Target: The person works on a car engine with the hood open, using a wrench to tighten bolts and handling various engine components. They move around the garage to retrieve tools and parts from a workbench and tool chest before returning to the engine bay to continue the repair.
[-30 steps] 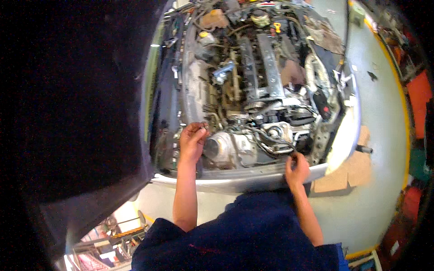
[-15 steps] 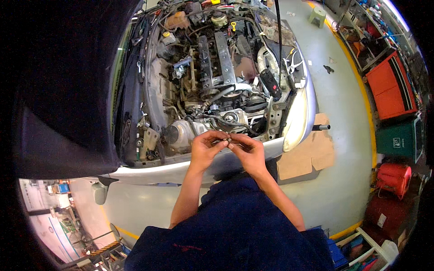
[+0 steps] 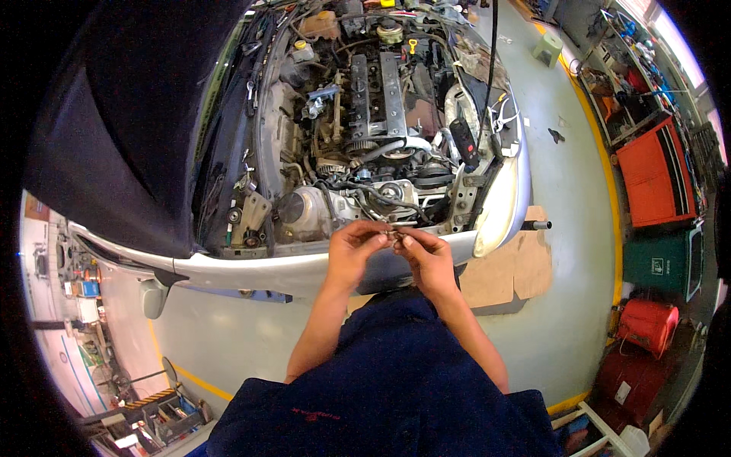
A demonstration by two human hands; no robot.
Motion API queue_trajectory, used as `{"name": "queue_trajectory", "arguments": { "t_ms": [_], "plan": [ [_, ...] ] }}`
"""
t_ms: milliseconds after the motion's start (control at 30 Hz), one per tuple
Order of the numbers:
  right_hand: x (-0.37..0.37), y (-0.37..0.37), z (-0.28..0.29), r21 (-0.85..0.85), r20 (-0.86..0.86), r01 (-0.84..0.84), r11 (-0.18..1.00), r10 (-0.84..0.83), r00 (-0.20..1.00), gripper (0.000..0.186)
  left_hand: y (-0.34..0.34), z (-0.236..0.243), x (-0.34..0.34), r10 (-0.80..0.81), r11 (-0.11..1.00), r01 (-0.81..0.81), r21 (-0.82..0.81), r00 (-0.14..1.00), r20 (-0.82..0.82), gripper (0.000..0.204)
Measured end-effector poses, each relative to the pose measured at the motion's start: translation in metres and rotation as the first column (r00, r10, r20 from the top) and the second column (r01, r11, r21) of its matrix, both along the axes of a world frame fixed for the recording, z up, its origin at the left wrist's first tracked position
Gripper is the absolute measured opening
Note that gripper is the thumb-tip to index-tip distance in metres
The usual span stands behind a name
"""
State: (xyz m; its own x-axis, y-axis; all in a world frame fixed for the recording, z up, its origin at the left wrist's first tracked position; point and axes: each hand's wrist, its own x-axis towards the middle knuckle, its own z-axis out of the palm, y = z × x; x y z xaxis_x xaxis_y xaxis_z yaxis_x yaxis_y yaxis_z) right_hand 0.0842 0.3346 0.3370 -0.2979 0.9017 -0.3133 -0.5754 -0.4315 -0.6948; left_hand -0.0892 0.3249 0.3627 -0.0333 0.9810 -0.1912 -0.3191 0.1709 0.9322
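My left hand [image 3: 361,251] and my right hand [image 3: 425,261] meet above the silver front fender edge [image 3: 301,272] of a car. The fingertips of both pinch a small metal fitting [image 3: 393,235], mostly covered by the fingers, so its exact shape is hard to tell. Beyond them lies the open engine bay, with a cylinder head cover [image 3: 384,91], a round silver strut housing [image 3: 298,202], black hoses [image 3: 388,217] and a yellow dipstick handle [image 3: 412,47].
The raised dark hood [image 3: 122,114] fills the upper left. At the right are a green stool [image 3: 547,49], an orange cabinet [image 3: 659,171], a green bin [image 3: 661,263] and a red bag [image 3: 647,327]. Cardboard [image 3: 506,274] lies on the floor; a tool cart [image 3: 148,423] sits at lower left.
My hands were apart a second ago, the right one lower by the engine hoses. They came together on the small fitting, and the fingers have shifted slightly on it since.
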Motion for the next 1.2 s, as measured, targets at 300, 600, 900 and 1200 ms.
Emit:
{"name": "queue_trajectory", "arguments": {
  "t_ms": [300, 600, 900, 1200],
  "plan": [
    [-0.004, -0.01, -0.008, -0.066, -0.028, 0.065, 0.996, -0.067, 0.997, 0.026, -0.014, -0.019, -0.002, 0.271, 0.936, -0.028, -0.351, 0.693, 0.668, 0.017],
    [-0.005, -0.013, -0.008, -0.033, -0.003, 0.102, 0.994, -0.102, 0.995, 0.027, -0.015, -0.022, -0.005, 0.278, 0.948, -0.061, -0.312, 0.636, 0.72, 0.036],
    [-0.007, -0.015, -0.006, -0.038, 0.05, 0.105, 0.994, -0.103, 0.993, 0.025, -0.018, -0.003, -0.007, 0.156, 0.987, -0.034, -0.159, 0.483, 0.862, 0.066],
    [-0.014, -0.015, -0.007, -0.024, 0.049, 0.089, 0.996, -0.087, 0.995, 0.023, -0.021, -0.004, -0.011, 0.113, 0.993, -0.042, -0.106, 0.522, 0.845, 0.071]
  ]
}}
